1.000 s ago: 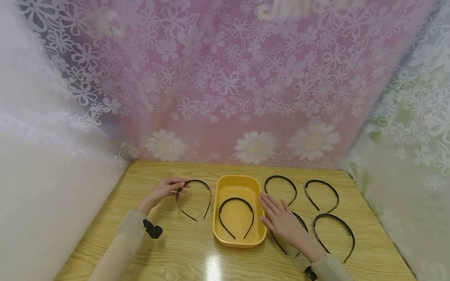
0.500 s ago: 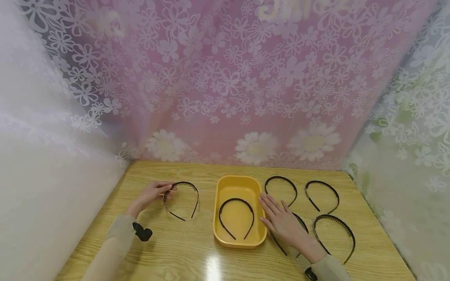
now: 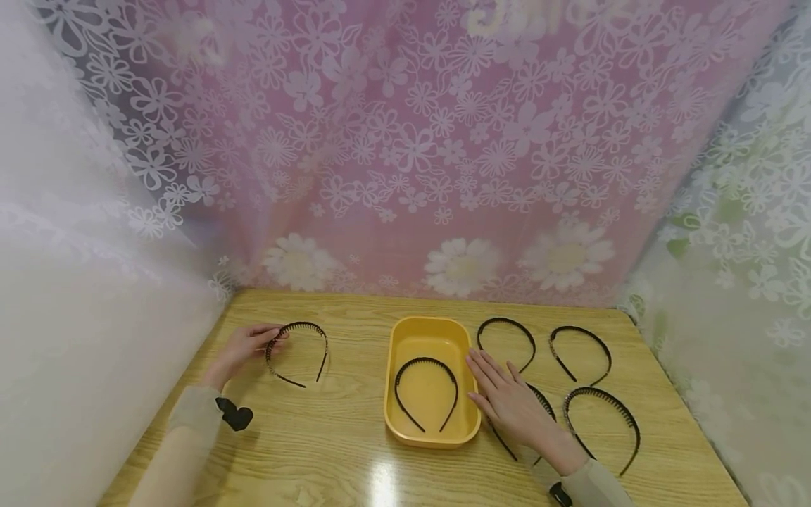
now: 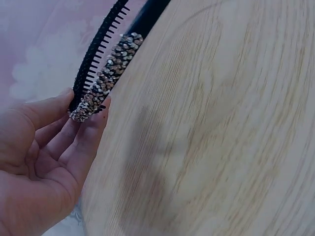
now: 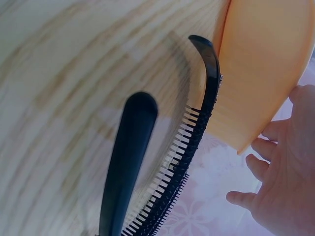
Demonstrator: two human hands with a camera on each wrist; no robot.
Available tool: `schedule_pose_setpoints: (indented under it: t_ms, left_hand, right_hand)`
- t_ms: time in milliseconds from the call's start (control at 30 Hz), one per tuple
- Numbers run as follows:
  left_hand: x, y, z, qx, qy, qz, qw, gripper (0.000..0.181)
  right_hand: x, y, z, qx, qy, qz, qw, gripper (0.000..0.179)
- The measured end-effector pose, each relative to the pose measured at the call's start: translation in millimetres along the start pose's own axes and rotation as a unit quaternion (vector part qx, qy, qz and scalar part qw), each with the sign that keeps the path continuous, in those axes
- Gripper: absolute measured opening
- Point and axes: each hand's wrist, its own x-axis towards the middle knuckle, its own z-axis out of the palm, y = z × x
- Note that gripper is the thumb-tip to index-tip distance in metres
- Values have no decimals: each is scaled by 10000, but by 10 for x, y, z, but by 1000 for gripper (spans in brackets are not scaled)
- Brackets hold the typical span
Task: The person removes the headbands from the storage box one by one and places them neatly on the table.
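My left hand (image 3: pixel 250 345) pinches a black toothed headband (image 3: pixel 303 324) by its upper left side, over the left part of the table. The left wrist view shows thumb and fingertips at the end of a sequined stretch (image 4: pixel 110 71), with comb teeth along the band's inner side. My right hand (image 3: pixel 516 405) has its fingers extended against the right side of a yellow tray (image 3: pixel 433 443). Inside this tray lies another black headband (image 3: pixel 426 360). Partly under the right hand is a further headband (image 3: pixel 503 442), whose black tip (image 5: pixel 130 152) looms close in the right wrist view.
More headbands lie right of the tray: one at the back (image 3: pixel 505 319), one at the far right (image 3: pixel 579 328), and one nearer the front (image 3: pixel 605 391). Flowered pink cloth (image 3: pixel 405 176) hangs behind the wooden table (image 3: pixel 342 451), with pale cloth on both sides.
My left hand has carried its headband leftward, away from the tray. The right hand, the tray and the other headbands have stayed in place.
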Motion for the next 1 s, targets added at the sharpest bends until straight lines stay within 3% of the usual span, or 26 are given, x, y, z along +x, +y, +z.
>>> schedule_pose_setpoints:
  t_ms: [300,633,1000]
  left_hand:
    - [-36,-20,-226,-247,3,-2,9997,49]
    - [-51,-3,-352,241,55,-84,9997,50]
    - [-51,-13,-352,861,165,-342,9956,45]
  right_hand:
    - [-7,-6,12,-30,146,-101,9998,69]
    - [-18,13,24,-16,316,-208,9993,68]
    - [6,-31,-30,-45,129,-113,9998,68]
